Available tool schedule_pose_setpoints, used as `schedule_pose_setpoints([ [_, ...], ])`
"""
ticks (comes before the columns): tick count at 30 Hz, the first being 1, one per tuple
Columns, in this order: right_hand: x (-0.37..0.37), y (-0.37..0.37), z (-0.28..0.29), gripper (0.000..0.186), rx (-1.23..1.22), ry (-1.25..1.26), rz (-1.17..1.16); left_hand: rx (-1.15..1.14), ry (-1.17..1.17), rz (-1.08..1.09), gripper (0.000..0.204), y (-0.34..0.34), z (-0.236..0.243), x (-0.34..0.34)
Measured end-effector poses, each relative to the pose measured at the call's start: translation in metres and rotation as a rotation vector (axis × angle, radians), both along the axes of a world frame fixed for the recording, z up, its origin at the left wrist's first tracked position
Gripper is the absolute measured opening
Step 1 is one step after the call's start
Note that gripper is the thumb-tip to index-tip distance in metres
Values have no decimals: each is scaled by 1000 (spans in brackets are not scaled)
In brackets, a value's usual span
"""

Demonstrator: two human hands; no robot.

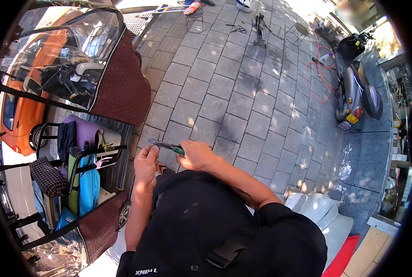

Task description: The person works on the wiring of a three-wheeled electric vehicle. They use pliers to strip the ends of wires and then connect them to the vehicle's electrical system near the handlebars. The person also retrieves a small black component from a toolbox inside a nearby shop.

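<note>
My right hand point(194, 156) grips a pair of pliers point(166, 146) with green handles, held out over the paving at waist height, the metal head pointing left. My left hand point(146, 160) is closed in a pinch at the tip of the pliers. Whatever lies between its fingertips is too small to make out. Just to the left stands a covered vehicle with a quilted maroon panel point(118, 94), its rear holding a purple roll point(84, 129), a blue bag point(89, 187) and a black checked bag point(48, 179).
An orange car point(14, 117) is behind the covered vehicle. On the right, a scooter point(356, 99) stands by a step, near a coiled orange hose point(311, 83). Farther ahead are stools point(194, 16), a dark metal stand point(260, 32) and a person's foot point(192, 8). Pale sheets point(321, 212) lie behind me.
</note>
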State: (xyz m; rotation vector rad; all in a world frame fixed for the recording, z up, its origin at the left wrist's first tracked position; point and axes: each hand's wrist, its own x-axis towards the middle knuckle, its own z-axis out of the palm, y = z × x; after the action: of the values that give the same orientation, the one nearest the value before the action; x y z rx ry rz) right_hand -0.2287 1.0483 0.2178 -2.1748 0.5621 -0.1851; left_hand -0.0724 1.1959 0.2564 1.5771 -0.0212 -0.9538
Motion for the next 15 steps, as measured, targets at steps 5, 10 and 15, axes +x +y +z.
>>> schedule_pose_setpoints([
  [5, -24, -12, 0, 41, 143, 199, -124, 38, 2, -89, 13, -31, 4, -24],
  [10, -47, -26, -9, 51, 297, 213, -232, 51, -9, -246, 14, -69, 8, -39],
  [15, -59, -44, -33, 52, 425, 256, -405, 90, -36, -376, 15, -121, -18, -40],
])
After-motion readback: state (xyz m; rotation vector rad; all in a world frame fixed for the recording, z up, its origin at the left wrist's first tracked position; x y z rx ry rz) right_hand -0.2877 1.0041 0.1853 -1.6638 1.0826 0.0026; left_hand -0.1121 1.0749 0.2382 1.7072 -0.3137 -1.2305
